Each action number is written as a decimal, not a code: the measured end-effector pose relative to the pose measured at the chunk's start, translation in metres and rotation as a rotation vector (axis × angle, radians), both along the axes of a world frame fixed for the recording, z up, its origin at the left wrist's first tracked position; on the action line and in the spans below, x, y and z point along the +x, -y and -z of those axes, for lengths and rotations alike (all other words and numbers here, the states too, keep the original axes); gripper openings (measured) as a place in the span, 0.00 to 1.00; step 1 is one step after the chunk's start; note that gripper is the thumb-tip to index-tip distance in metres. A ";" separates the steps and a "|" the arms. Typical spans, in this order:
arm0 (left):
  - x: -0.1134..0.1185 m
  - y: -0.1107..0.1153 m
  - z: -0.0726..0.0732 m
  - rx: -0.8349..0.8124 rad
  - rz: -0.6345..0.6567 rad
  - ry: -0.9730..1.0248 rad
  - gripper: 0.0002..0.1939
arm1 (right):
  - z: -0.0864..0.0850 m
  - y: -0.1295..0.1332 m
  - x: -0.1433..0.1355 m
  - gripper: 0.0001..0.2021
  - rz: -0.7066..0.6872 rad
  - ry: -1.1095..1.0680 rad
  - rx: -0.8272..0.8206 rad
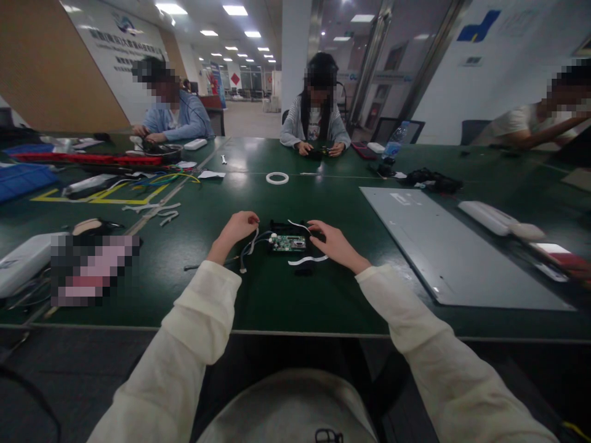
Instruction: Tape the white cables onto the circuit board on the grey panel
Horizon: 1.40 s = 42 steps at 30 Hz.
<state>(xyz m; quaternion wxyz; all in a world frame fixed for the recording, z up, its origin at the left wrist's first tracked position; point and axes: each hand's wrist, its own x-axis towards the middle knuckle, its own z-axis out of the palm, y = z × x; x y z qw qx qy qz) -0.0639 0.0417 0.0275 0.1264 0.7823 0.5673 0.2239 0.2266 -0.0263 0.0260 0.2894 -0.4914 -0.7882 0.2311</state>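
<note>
A green circuit board [289,243] lies on the table in front of me, with a black frame [277,226] along its far side. Dark wires with white connectors [243,268] run from its left edge. My left hand [239,229] is left of the board, fingers pinched on a thin pale strip [253,241] that hangs down. My right hand [333,241] is at the right, its thumb and fingers closed on the end of a narrow white strip [298,225] reaching over the board's far edge. Another white strip [307,261] lies just nearer to me, above a small black piece [303,271].
A large grey panel [452,246] lies on the right. A white ring [277,178] sits farther ahead. Cables, strips [168,216] and a white case [28,261] lie on the left. Three people sit around the table [286,301]; one across from me handles a dark object [318,152].
</note>
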 end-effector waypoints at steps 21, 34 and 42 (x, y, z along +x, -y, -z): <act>-0.010 0.000 -0.002 -0.263 0.170 0.164 0.12 | 0.009 -0.006 0.004 0.21 0.041 0.008 0.070; -0.012 0.001 -0.010 -0.184 0.139 0.317 0.12 | -0.015 -0.002 -0.005 0.20 0.076 -0.106 0.172; -0.010 0.002 -0.007 -0.215 0.172 0.098 0.13 | -0.039 -0.002 -0.056 0.20 -0.082 -0.119 0.149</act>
